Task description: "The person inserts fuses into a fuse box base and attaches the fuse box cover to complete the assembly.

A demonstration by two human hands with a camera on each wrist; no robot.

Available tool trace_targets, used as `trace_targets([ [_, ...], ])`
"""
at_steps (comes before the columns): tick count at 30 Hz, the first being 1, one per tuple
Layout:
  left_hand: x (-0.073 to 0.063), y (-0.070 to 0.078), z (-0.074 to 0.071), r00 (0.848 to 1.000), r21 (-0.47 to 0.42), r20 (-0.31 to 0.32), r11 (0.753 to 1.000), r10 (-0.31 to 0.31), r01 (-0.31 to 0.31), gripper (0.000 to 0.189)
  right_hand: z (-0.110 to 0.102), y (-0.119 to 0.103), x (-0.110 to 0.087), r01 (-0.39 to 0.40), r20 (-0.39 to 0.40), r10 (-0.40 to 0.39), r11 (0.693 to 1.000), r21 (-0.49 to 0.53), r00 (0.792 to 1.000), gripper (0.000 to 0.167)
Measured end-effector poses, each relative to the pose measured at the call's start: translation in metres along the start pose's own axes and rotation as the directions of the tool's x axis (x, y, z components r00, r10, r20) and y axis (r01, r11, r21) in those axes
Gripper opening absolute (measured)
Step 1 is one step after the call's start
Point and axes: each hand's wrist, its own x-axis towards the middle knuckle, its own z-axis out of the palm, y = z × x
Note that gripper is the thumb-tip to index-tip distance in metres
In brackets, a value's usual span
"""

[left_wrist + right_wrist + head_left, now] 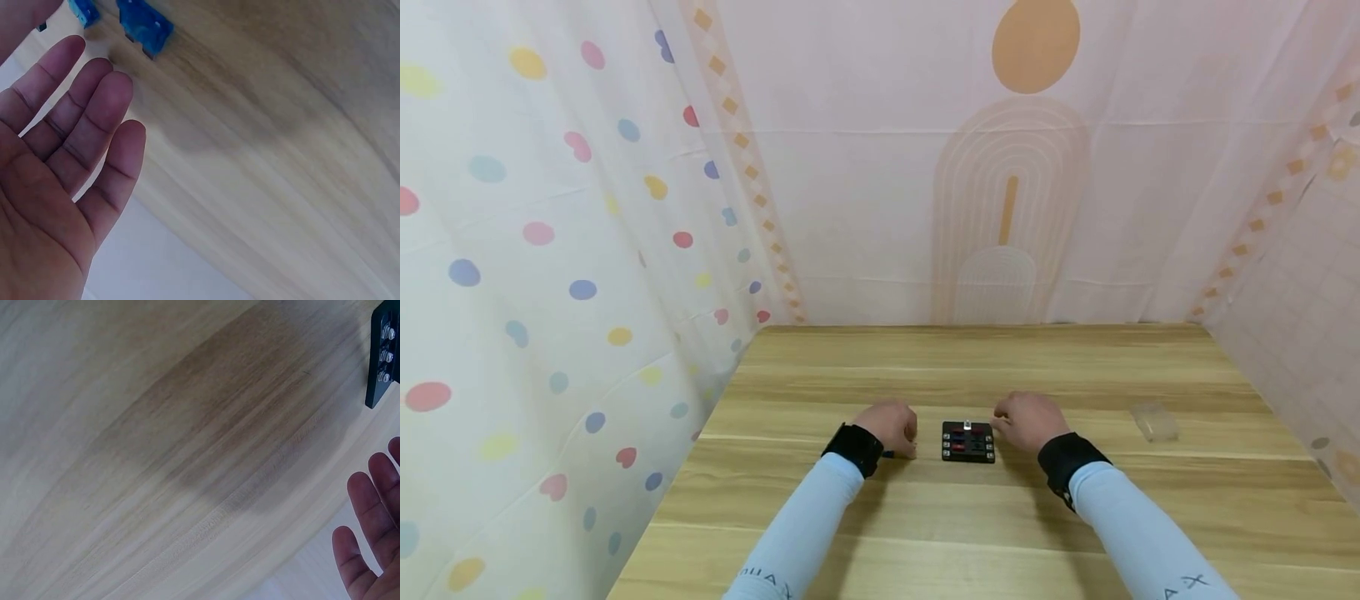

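A black fuse box (968, 457) lies flat on the table between the two hands, with red and dark blade fuses seated in it and metal screws along its sides. My left hand (891, 425) hovers left of it, fingers loosely bent and apart from the thumb. Close to its fingertips in the left wrist view are a blue blade fuse (145, 26) and a second blue fuse (84, 11); a dark prong shows beside the thumb. Beside the box's right edge is my right hand (1030, 421), its fingers relaxed; whether its thumb touches the box I cannot tell.
A clear plastic cover (1153, 422) lies on the wooden table (925, 533) to the right. Patterned curtains (865, 167) hang behind the table and along both sides.
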Motion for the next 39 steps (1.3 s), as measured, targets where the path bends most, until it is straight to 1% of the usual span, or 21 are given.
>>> trace_targets([
  [5,0.002,0.001,0.002,1.000,0.020,0.006,1.000,-0.005,0.005,0.012,0.000,0.000,-0.001,0.009,0.002,-0.009,1.000,-0.007,1.000,0.020],
  [12,0.007,-0.001,0.009,0.999,0.054,-0.023,0.998,0.029,-0.027,0.009,0.000,0.000,-0.002,-0.004,0.006,0.004,1.000,-0.001,1.000,0.020],
  [15,0.011,-0.002,0.013,0.997,0.084,-0.047,0.995,0.057,-0.053,0.013,0.000,0.000,-0.003,-0.009,0.011,0.009,1.000,0.002,1.000,0.020],
  [18,0.013,-0.002,0.015,0.994,0.111,-0.071,0.991,0.088,-0.079,0.021,0.001,0.000,-0.004,-0.011,0.014,0.011,1.000,0.005,1.000,0.018],
  [22,0.014,-0.002,0.014,0.991,0.125,-0.080,0.987,0.108,-0.098,0.028,0.002,0.002,-0.003,-0.004,0.009,0.004,1.000,0.000,1.000,0.018],
  [26,0.013,-0.002,0.012,0.992,0.111,-0.079,0.990,0.100,-0.091,0.026,0.003,0.003,-0.003,-0.005,0.003,0.005,1.000,0.000,1.000,0.019],
  [30,0.010,-0.003,0.008,0.994,0.089,-0.083,0.994,0.078,-0.071,0.015,0.003,0.004,-0.003,-0.005,-0.002,0.005,1.000,0.007,1.000,0.018],
  [34,0.006,-0.002,0.006,0.995,0.067,-0.086,0.997,0.046,-0.040,0.011,0.003,0.004,-0.003,-0.002,-0.002,0.002,1.000,0.007,1.000,0.018],
  [39,0.005,0.000,0.005,0.996,0.087,-0.085,0.996,0.000,0.007,0.009,0.004,0.003,-0.002,-0.007,0.005,0.007,1.000,-0.006,1.000,0.018],
])
